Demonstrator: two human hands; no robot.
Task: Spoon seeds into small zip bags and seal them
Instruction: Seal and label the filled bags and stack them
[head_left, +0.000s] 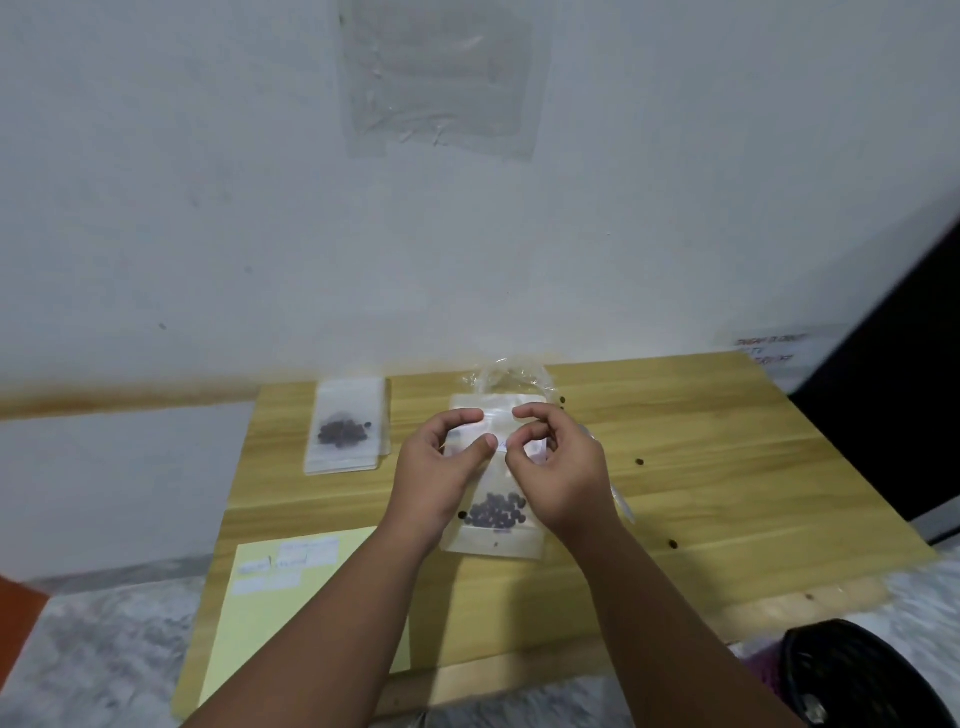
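A small clear zip bag (497, 540) holds a cluster of dark seeds (496, 512) near its bottom and stands over the middle of the wooden table (675, 483). My left hand (441, 467) pinches the bag's upper part between thumb and fingers. My right hand (561, 467) pinches the same strip just to the right, fingers curled. A second zip bag (345, 426) with dark seeds lies flat on a small stack at the back left. No spoon is visible.
A crumpled clear plastic bag (511, 376) lies behind the held bag. Loose dark seeds (640, 461) dot the table's right side. A yellow sheet with white labels (280, 597) lies at the front left. A dark object (857, 670) sits at the bottom right. The wall is close behind.
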